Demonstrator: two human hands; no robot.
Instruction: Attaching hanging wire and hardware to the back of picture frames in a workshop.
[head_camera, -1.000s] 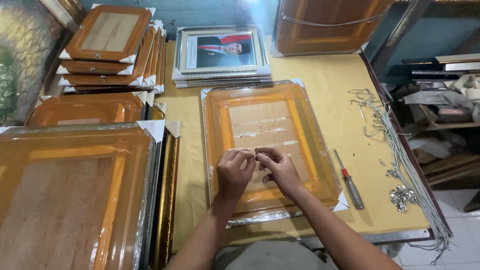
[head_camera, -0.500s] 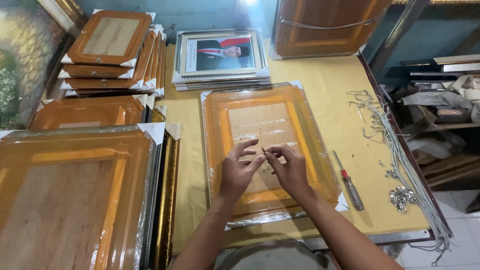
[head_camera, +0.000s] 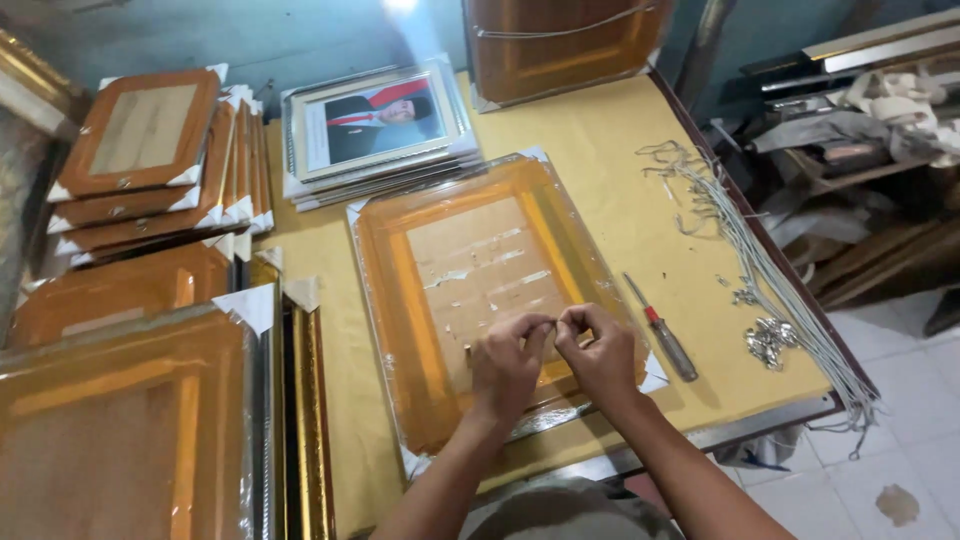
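Note:
A picture frame (head_camera: 440, 290) wrapped in orange film lies back-up on the yellow table (head_camera: 620, 180). My left hand (head_camera: 506, 362) and my right hand (head_camera: 597, 352) rest side by side on its lower half, fingertips pinched together over a small spot on the backing. What they pinch is too small to make out. A red-handled screwdriver (head_camera: 662, 330) lies just right of the frame, close to my right hand.
Stacks of wrapped frames (head_camera: 140, 160) fill the left side, with more (head_camera: 120, 420) at the near left. A pile of framed portraits (head_camera: 375, 125) sits at the back. Grey cords (head_camera: 760, 270) and small metal hangers (head_camera: 768, 340) lie along the right edge.
My hands have shifted slightly to the right on the frame, and their fingertips have drawn closer together. The view has tilted.

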